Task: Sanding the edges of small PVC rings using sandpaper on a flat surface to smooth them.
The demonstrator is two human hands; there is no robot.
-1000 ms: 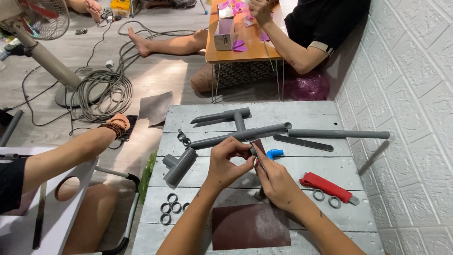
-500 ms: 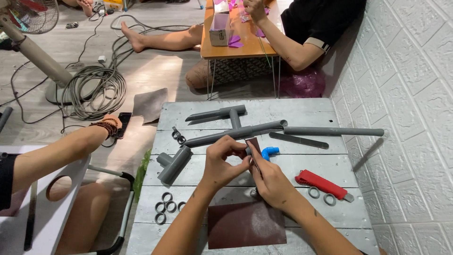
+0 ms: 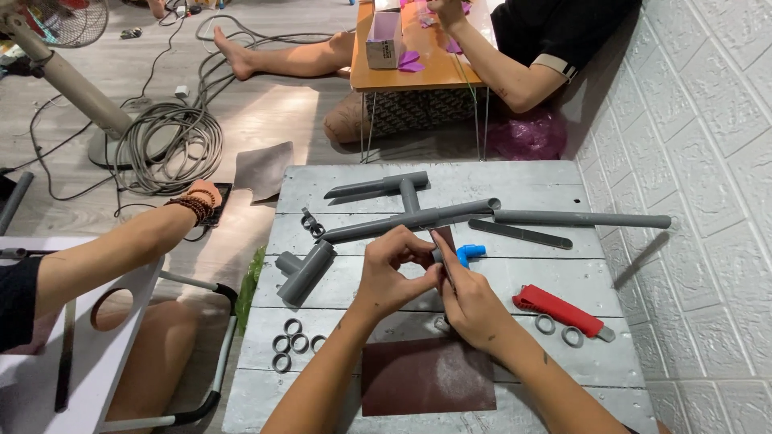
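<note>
My left hand (image 3: 392, 275) and my right hand (image 3: 466, 299) meet over the middle of a grey wooden table (image 3: 515, 185). Together they pinch a small grey pipe piece (image 3: 437, 255) wrapped by a strip of dark brown sandpaper (image 3: 443, 237). A blue elbow fitting (image 3: 470, 253) lies just beyond my right fingers. A long grey pipe (image 3: 402, 221) runs across the table behind my hands. A grey tee fitting (image 3: 304, 270) rests to the left of my left hand.
A brown sandpaper sheet (image 3: 426, 376) lies at the near edge, grey rings (image 3: 291, 342) to its left and a red cutter (image 3: 563, 312) with two rings on the right. More pipes (image 3: 581, 219) lie farther back. Another person's arm (image 3: 121, 249) reaches at left; a seated person (image 3: 531, 48) works at an orange table beyond.
The view has drifted slightly. My hands stay together on the small pipe piece, shifted a little on the sandpaper strip. The other person's arm remains at left.
</note>
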